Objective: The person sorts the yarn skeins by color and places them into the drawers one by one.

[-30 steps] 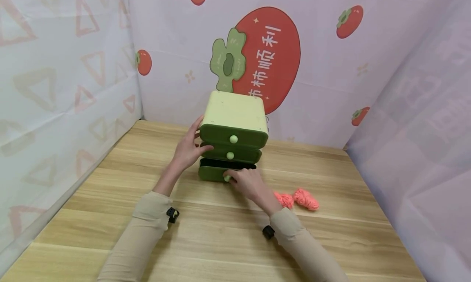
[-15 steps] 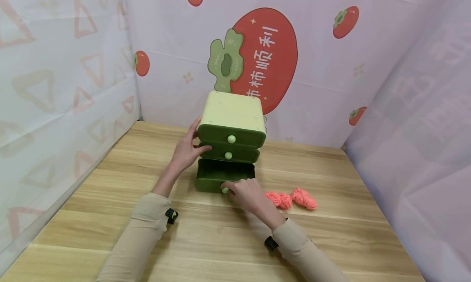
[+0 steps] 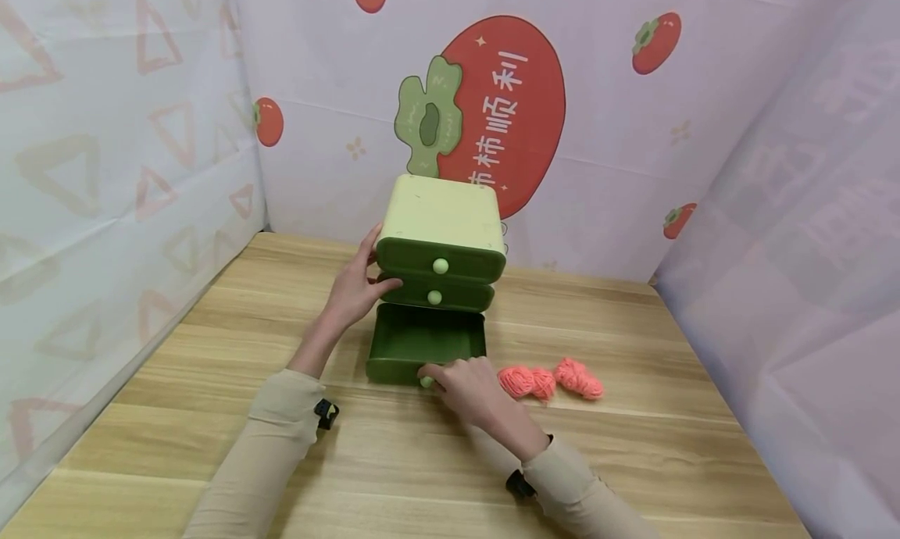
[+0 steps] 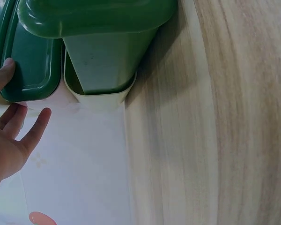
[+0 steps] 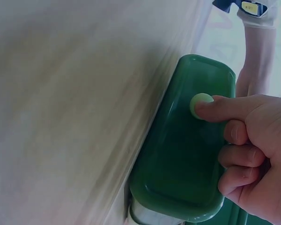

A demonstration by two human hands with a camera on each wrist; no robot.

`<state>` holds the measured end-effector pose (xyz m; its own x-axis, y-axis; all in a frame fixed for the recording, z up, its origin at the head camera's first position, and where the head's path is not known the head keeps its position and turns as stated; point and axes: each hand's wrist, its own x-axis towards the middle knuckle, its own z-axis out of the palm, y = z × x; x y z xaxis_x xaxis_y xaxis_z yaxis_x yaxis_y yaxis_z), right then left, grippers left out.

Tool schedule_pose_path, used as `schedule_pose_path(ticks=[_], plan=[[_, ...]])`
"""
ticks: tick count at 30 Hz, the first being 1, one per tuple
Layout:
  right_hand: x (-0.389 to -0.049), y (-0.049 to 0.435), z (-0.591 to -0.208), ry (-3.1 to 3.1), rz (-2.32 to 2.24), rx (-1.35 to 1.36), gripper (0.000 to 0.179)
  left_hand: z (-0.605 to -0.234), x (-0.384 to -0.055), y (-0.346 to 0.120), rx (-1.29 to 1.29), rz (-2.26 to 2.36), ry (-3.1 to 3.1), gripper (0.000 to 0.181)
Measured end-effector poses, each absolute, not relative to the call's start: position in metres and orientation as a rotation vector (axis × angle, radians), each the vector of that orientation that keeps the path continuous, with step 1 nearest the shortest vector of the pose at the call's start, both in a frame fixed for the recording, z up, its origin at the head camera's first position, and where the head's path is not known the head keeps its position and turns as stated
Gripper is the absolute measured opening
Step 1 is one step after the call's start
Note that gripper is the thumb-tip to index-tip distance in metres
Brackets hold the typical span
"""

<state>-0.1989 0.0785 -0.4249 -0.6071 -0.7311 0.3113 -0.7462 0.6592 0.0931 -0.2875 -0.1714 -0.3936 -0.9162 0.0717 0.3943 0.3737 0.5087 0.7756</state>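
Observation:
A small three-drawer cabinet (image 3: 446, 211) with a pale yellow-green body and dark green drawer fronts stands on the table. Its bottom drawer (image 3: 429, 340) is pulled well out, and the part of its inside in view looks bare. My right hand (image 3: 469, 389) pinches that drawer's light green knob (image 5: 201, 105) between thumb and forefinger, the other fingers curled. On the cabinet's left side rests my left hand (image 3: 351, 291), its thumb against the middle drawer front (image 4: 35, 61) and its fingers spread along the side.
Two bundles of coral-pink yarn, a nearer one (image 3: 526, 383) and a farther one (image 3: 579, 378), lie on the wooden table (image 3: 633, 461) right of the drawer. Behind the cabinet hangs a printed cloth backdrop (image 3: 598, 172), with cloth walls at both sides.
The bottom drawer has slid out toward me from slightly ajar, my right hand drawing back with its knob. My left hand has kept its place on the cabinet.

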Motion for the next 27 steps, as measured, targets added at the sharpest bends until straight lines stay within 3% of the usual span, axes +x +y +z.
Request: schedule_pose_path(ticks=[17,27], plan=[[-0.18,0.072,-0.424,-2.515,-0.033,1.176,0.023,-0.39,-0.284,-0.172,-0.411,-1.399,-2.468,0.1],[-0.183,0.087,-0.407,-2.557,0.189,1.293,0.018,-0.381,-0.284,-0.177,-0.461,-1.404,-2.489,0.095]])
